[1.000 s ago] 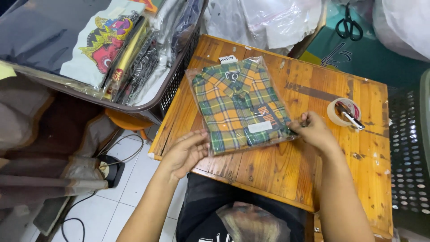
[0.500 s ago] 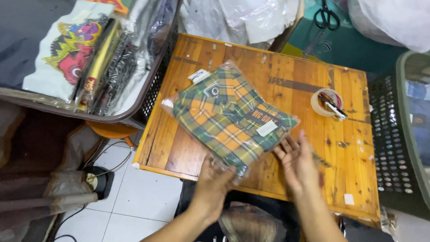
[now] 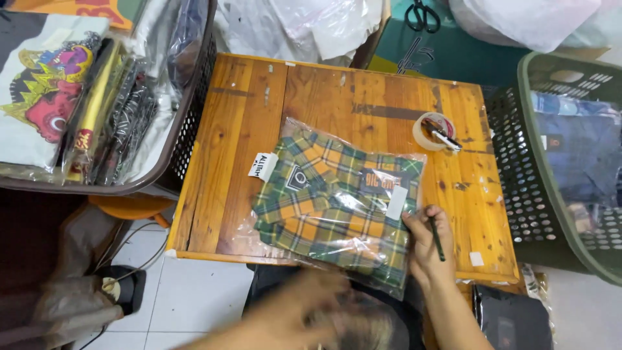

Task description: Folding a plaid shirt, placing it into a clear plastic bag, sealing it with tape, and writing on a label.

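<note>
Plaid shirt in clear bag (image 3: 334, 207) mid tabletop (image 3: 246, 129), our right hand (image 3: 427, 243) pinching pen at bag's edge, left hand (image 3: 291, 317) blurred, grip unclear, brown basket w/ bagged tees (image 3: 194, 116) left, green basket w/ blue garments (image 3: 518, 162) right, tape roll (image 3: 433, 131) nr.

The wooden table (image 3: 259, 116) offers open passage along its far and left portions, obstructed centrally by the bagged shirt (image 3: 334, 204), at right by the tape roll (image 3: 433, 131), and flanked by baskets (image 3: 538, 194).

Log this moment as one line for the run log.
left hand: blurred, near bagged plaid shirt | right hand: holds pen, on bag edge | wooden table
</note>
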